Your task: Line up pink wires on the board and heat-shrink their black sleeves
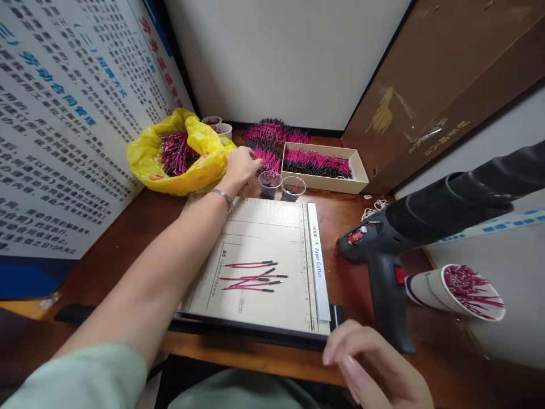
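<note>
My left hand (242, 166) reaches across the paper cutter (272, 227) to the far side, between the yellow plastic bag (170, 180) and a heap of pink wires with black ends (266, 156). Its fingers are bent together, and what they pinch is hidden. Several loose pink wires with black tips (251, 278) lie spread on the cutter's board. My right hand (377, 363) hovers by the cutter's near right corner, fingers loosely curled and apart, with nothing visible in them. Two clear plastic cups (293, 186) holding small dark pieces stand just beyond the board.
A cream box (360, 176) of pink and black wires stands at the back. A black heat gun (383, 250) lies on the right. Beside it a paper cup (430, 287) full of pink wires is tilted. Two white cups (223, 130) are behind the bag.
</note>
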Available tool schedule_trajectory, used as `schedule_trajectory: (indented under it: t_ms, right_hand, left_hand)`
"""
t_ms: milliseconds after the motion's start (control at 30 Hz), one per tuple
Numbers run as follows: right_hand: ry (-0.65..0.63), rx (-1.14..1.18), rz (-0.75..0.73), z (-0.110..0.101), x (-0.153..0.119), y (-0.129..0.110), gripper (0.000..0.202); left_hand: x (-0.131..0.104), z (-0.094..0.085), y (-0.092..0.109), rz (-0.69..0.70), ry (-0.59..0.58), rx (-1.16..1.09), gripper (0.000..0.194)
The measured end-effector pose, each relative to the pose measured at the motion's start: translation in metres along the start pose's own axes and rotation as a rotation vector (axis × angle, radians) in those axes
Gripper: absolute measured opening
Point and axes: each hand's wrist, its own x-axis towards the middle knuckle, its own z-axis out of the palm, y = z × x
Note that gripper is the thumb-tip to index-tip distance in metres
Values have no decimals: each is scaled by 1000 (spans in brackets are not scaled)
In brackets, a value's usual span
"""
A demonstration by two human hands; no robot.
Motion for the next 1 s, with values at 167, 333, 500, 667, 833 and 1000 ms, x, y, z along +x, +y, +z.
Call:
schedule_trajectory:
  t_ms: [167, 333, 500, 667, 833, 1000]
  right_hand:
    - [134, -628, -429, 5, 17, 12, 12]
    - [91, -933, -454, 12, 27, 30, 23]
    - [5, -1011, -390, 25, 26, 43, 31]
    - [1, -1005, -357, 33, 23, 48, 34]
    - [19, -997, -384, 34, 21, 49, 32]
    - [70, -1011, -414, 36, 22, 50, 32]
  left_hand:
    - [-85, -38, -3, 109, -33, -22, 23]
    - [-199, -46, -25, 302, -117, -59, 29]
    - [-239, -25, -40, 443, -150, 90, 27]
    - [-241, -22, -40, 479, -158, 79, 21]
    - [-254, -21, -43, 487, -54, 26, 21]
    - [-270, -17, -48, 551, 12, 113, 29]
